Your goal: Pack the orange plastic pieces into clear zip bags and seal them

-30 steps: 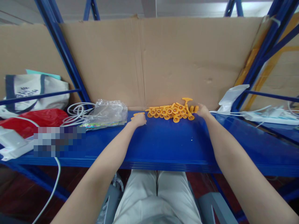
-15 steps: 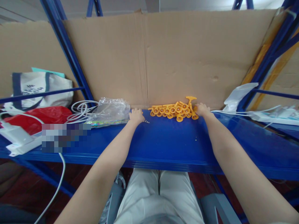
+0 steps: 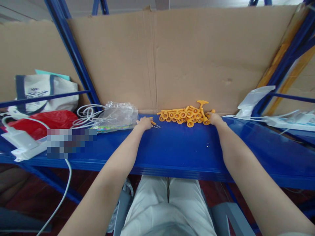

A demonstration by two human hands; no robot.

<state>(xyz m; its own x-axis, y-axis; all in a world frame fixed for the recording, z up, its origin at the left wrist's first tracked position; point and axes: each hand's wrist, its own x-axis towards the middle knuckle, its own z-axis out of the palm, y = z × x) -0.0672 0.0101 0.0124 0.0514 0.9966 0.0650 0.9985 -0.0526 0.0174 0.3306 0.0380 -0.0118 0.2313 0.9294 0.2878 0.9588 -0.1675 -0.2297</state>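
A heap of small orange plastic pieces (image 3: 185,115) lies at the back of the blue shelf (image 3: 172,147), against the cardboard sheet. My left hand (image 3: 144,123) rests closed on the shelf to the left of the heap, holding one orange piece (image 3: 153,123) that sticks out toward a tiny metal spring (image 3: 157,127). My right hand (image 3: 215,118) touches the heap's right end, fingers curled round an orange piece (image 3: 211,112).
A crumpled clear plastic bag (image 3: 115,115) and a coil of white cable (image 3: 85,114) lie left of my left hand. Farther left are a red bag (image 3: 46,119), a white tote (image 3: 46,90) and a white power strip (image 3: 23,146). White cables and a pouch (image 3: 256,96) sit at right.
My left hand went from beside the heap to the left, then came back a little with an orange piece showing at its fingertips. My right hand stayed at the heap's right end.
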